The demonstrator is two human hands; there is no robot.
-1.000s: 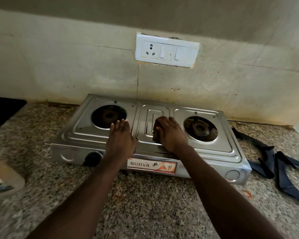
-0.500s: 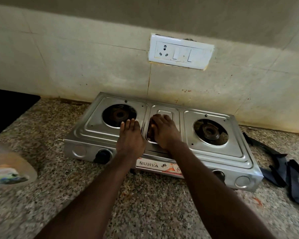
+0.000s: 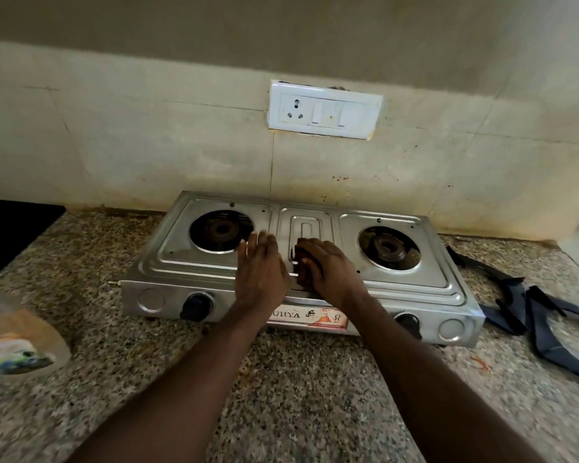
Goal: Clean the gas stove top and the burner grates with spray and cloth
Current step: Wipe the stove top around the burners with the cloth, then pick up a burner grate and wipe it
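Left hand: flat on gas stove top, fingers straight, holding nothing.
Right hand: fingers curled over dark cloth on centre panel; nearer front edge than half-second ago.
Burner grates: on counter, right of stove.

Got a speckled granite desk running along the tiled wall, with a steel two-burner gas stove sat right on it, back edge close to the wall. Off to the stove's right, flat on the stone, two dark burner grates side by side, plus a small reddish smear near the front corner. Over on the left, a blurry clear plastic bottle and a black slab at the far edge, can't tell what.
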